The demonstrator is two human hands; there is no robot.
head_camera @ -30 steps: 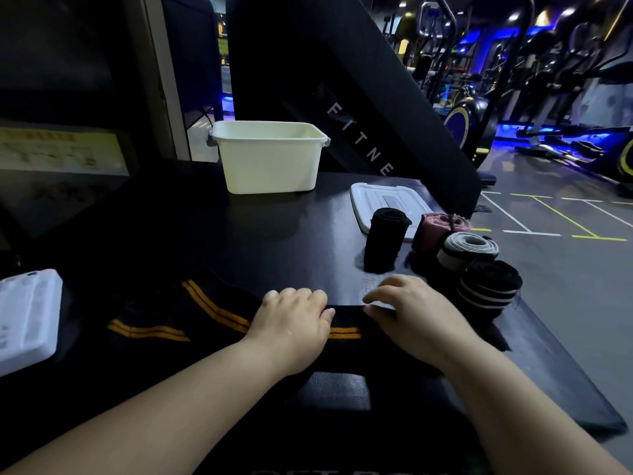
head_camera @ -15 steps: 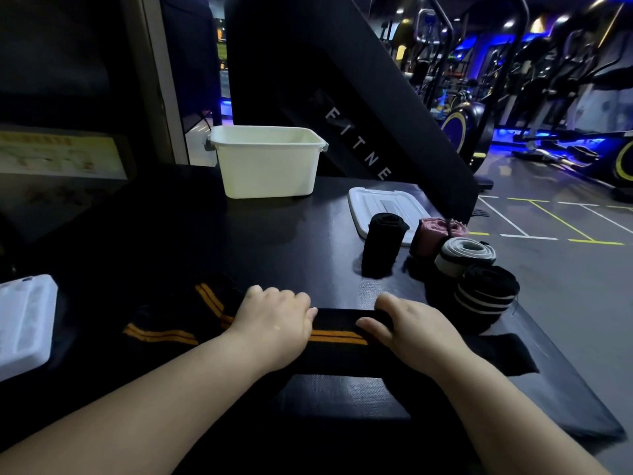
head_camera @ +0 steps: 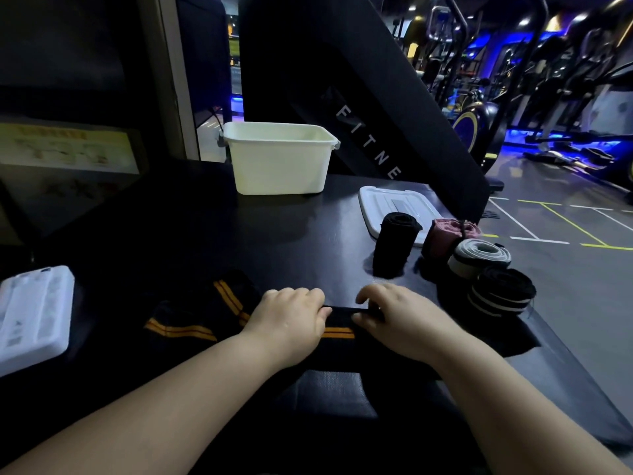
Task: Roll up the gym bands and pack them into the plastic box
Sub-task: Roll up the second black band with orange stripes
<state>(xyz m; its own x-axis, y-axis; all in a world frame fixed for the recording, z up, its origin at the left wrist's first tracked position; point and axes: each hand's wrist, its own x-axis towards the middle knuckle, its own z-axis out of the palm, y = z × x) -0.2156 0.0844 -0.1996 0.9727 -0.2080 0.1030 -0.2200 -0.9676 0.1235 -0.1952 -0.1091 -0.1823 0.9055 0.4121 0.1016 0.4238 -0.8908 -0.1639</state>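
Four bands stand rolled near the right edge of the tabletop (head_camera: 291,241): a black roll (head_camera: 394,245), a pink roll (head_camera: 445,234), a grey roll (head_camera: 479,255) and a black-and-white roll (head_camera: 501,293), close together just in front of the box lid (head_camera: 394,202). The plastic box (head_camera: 279,166) sits open toward the far edge, well apart from them; we cannot see its bottom.

One striped band (head_camera: 337,332), black with orange lines, lies unrolled along the near edge, its loose length bunched toward the left. Our left hand (head_camera: 291,323) and right hand (head_camera: 400,320) sit on it side by side. The left curls its fingers over the band's far fold and grips it, and the right pinches the same fold between thumb and fingertips.

We judge the band soft, light and stretchy. Its woven cloth should not slip, but it will go crooked if one side leads. The hold belongs on the leading fold, one hand toward each side, pressing evenly so the roll comes tight and straight. The slack on the left may need smoothing. A white tray (head_camera: 34,313) lies at the left edge.
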